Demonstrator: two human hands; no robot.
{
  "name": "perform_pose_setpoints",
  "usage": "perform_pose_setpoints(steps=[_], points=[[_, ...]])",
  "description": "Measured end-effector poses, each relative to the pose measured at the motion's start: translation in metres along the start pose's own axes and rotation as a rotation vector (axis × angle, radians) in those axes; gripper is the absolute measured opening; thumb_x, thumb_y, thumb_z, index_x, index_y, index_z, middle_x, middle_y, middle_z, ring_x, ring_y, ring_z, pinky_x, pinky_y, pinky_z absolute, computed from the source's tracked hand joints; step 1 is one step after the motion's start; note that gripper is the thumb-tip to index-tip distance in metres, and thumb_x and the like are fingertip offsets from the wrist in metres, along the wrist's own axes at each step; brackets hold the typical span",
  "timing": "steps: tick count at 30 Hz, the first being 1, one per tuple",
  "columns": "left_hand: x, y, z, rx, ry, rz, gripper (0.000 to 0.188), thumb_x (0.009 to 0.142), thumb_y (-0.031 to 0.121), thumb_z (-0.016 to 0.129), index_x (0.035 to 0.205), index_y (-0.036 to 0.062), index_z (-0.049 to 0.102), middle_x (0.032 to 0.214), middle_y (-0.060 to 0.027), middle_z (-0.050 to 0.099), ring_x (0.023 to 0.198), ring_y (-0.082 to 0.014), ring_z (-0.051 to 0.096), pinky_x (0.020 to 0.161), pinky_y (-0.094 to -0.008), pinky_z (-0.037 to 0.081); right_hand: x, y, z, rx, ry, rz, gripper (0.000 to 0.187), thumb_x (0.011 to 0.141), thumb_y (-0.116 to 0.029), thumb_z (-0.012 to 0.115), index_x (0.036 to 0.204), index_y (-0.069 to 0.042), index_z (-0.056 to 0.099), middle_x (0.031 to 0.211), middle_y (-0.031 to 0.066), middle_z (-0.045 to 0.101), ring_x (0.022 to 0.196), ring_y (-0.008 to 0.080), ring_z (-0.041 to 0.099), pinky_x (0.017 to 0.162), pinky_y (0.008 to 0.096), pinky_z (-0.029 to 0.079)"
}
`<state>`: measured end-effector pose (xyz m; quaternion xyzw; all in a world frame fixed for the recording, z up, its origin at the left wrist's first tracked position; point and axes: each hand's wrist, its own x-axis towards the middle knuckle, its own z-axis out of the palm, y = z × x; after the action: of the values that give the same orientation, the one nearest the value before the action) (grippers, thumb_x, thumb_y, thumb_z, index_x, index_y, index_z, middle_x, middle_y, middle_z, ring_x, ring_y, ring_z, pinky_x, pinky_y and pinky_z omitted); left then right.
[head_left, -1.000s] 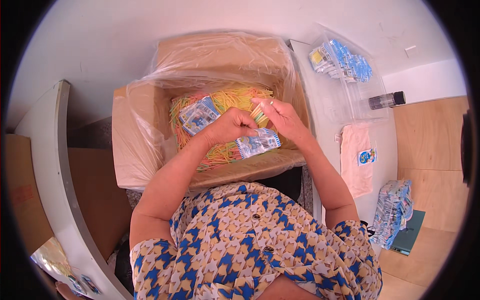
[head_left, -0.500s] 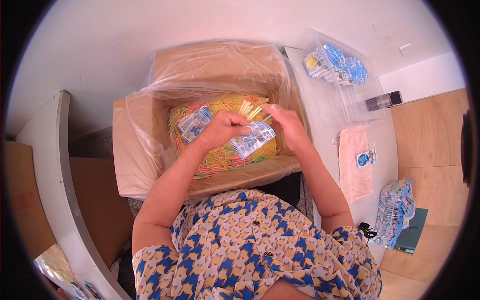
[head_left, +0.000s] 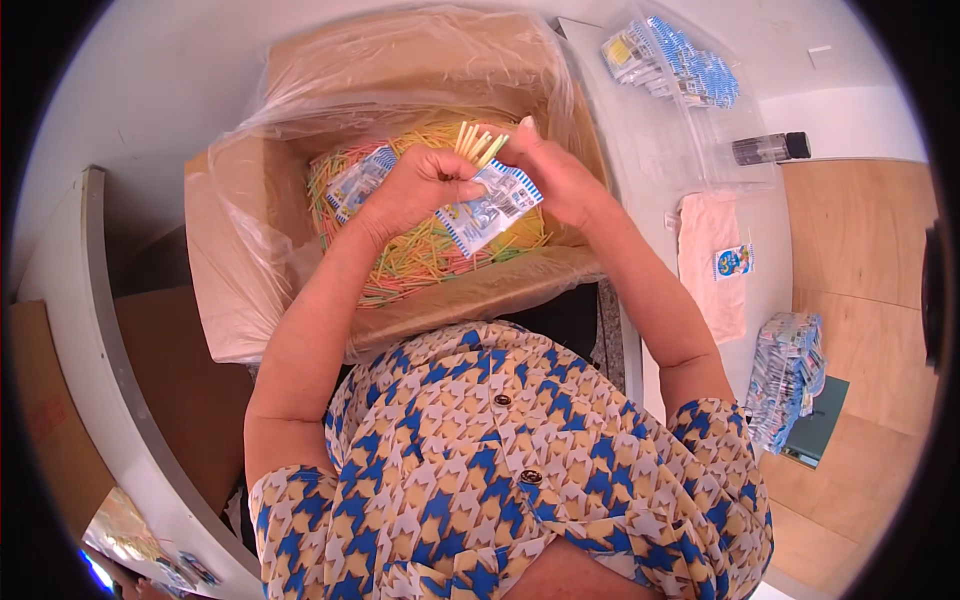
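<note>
My left hand (head_left: 422, 190) is closed, its thumb and fingers pinching a small clear packet with blue-striped ends (head_left: 490, 210). A small bunch of thin pale-yellow and green sticks (head_left: 480, 146) stands up at the packet's upper edge, beside the left fingertips. From the right, my right hand (head_left: 556, 178) reaches in with its thumb raised and apart. Its other fingers extend behind the bunch, partly hidden, and seem to touch it. Below both hands is a cardboard box (head_left: 420, 325), lined with clear plastic, holding loose multicoloured sticks (head_left: 405, 268). Another similar packet (head_left: 357, 183) lies on them.
On the white table at right stand a clear plastic bin (head_left: 700, 150) with blue-striped packets (head_left: 685, 62) and a dark-capped bottle (head_left: 770, 149). Nearer are a pink cloth (head_left: 708, 295) with a packet (head_left: 733, 262) on it, and a packet stack (head_left: 785, 375). A white panel (head_left: 105, 300) rises at left.
The right hand has moved in closer behind the stick bunch, and its thumb now points up. The left hand still holds the packet. The whole view has shifted, with the box now higher in it.
</note>
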<state>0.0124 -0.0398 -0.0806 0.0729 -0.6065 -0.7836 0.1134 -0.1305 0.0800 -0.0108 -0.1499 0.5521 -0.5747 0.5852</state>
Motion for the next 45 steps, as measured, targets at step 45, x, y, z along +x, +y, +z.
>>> perform_pose_setpoints(steps=[45], points=[[0.004,-0.012,-0.005,0.184,-0.098,-0.112,0.006,0.077,0.002,0.068,0.083,-0.0011,0.069,0.071,0.002,0.064,0.066,-0.0038,0.054,0.062,-0.0216,0.045,0.001,0.011,-0.087,-1.771,-0.142,-0.11,0.016,0.066,0.002,0.053,0.075,0.002,0.067,0.072,0.0212,0.064,0.073,0.0336,0.065,0.065,0.0376,0.051]])
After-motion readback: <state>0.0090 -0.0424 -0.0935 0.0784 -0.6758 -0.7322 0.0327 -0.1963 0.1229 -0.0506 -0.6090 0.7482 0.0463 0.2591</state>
